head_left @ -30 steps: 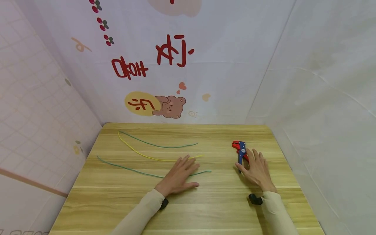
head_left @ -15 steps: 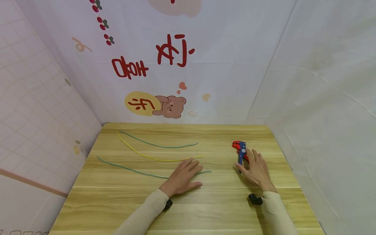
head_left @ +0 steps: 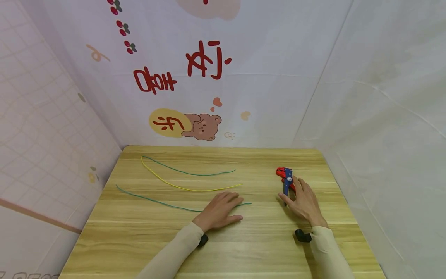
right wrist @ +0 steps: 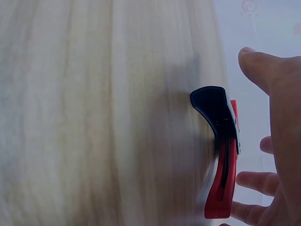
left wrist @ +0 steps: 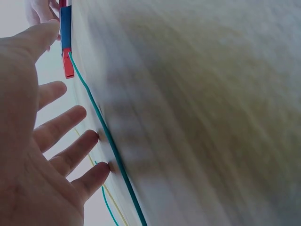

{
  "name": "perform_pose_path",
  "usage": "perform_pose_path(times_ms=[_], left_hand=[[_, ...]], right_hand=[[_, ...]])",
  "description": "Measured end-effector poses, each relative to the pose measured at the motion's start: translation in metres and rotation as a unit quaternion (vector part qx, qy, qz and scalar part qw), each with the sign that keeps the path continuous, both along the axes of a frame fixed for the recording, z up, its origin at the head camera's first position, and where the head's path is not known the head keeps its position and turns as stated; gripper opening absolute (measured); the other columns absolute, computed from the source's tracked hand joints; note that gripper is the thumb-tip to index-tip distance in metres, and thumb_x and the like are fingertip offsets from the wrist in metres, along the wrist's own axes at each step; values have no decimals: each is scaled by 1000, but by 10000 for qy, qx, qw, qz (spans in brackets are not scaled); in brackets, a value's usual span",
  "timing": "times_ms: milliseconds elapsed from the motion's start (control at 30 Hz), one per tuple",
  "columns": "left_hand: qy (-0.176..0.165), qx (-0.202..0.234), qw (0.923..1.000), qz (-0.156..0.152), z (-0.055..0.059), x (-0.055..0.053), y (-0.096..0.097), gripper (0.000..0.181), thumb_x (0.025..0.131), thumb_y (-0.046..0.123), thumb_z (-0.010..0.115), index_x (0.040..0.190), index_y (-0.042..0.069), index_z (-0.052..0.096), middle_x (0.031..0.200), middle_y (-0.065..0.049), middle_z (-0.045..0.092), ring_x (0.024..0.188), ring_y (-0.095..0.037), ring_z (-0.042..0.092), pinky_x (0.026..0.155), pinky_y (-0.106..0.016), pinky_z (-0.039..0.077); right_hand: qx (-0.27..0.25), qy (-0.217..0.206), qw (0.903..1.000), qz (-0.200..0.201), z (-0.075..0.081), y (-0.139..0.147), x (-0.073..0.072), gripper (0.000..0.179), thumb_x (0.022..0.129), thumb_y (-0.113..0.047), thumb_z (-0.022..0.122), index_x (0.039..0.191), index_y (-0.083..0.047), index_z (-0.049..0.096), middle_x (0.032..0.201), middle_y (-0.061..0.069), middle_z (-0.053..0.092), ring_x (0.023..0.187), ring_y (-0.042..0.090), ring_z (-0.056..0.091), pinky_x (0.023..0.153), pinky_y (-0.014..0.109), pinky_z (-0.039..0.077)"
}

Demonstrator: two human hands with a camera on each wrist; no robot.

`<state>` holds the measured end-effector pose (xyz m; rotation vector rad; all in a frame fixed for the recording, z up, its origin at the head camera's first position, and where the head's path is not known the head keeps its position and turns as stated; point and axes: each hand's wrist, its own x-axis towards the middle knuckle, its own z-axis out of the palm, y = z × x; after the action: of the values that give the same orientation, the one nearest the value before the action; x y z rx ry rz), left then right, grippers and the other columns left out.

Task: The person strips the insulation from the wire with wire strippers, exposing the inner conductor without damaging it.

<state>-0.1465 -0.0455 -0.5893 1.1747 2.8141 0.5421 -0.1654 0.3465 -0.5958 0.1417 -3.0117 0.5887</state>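
My left hand (head_left: pixel 219 211) hovers low with spread, relaxed fingers over the near green wire (head_left: pixel 156 200), covering part of it in the head view. In the left wrist view the fingers (left wrist: pixel 70 155) hold nothing, and the green wire (left wrist: pixel 113 146) runs just past the fingertips. Over at the right lies a wire stripper (head_left: pixel 288 179) with red jaws and blue and red handles. My right hand (head_left: pixel 303 201) is over its handles, thumb on the blue side and fingers by the red one. In the right wrist view those fingers are extended beside the stripper (right wrist: pixel 225 174), not curled round it.
A yellow wire (head_left: pixel 167 184) and a second green wire (head_left: pixel 188 173) lie curved farther back on the wooden table (head_left: pixel 244 255). White printed cloth (head_left: pixel 265 77) hangs behind the table and at both sides.
My left hand has drawn back toward me and slightly right, uncovering the yellow wire. The right hand, wire stripper and wires have stayed in place.
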Motion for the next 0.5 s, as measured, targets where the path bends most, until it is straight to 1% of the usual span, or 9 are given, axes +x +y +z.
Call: perform_pose_path(times_ms=[267,500], left_hand=[[-182,-20,9998,62,3,-3,3,63,112,55,67,165,23,59,166,-4,61,156,-27,55,130,-52,46],[-165,15,9999,43,4,-5,3,57,110,48,74,159,20,65,158,-4,66,150,-28,59,124,-52,50]], right_hand=[[-53,-8,10000,-4,1,0,-2,99,105,-57,74,174,1,34,171,39,40,155,63,42,126,79,36],[-39,45,10000,-8,0,-1,-2,98,103,-56,77,171,3,39,168,40,44,152,64,45,125,79,37]])
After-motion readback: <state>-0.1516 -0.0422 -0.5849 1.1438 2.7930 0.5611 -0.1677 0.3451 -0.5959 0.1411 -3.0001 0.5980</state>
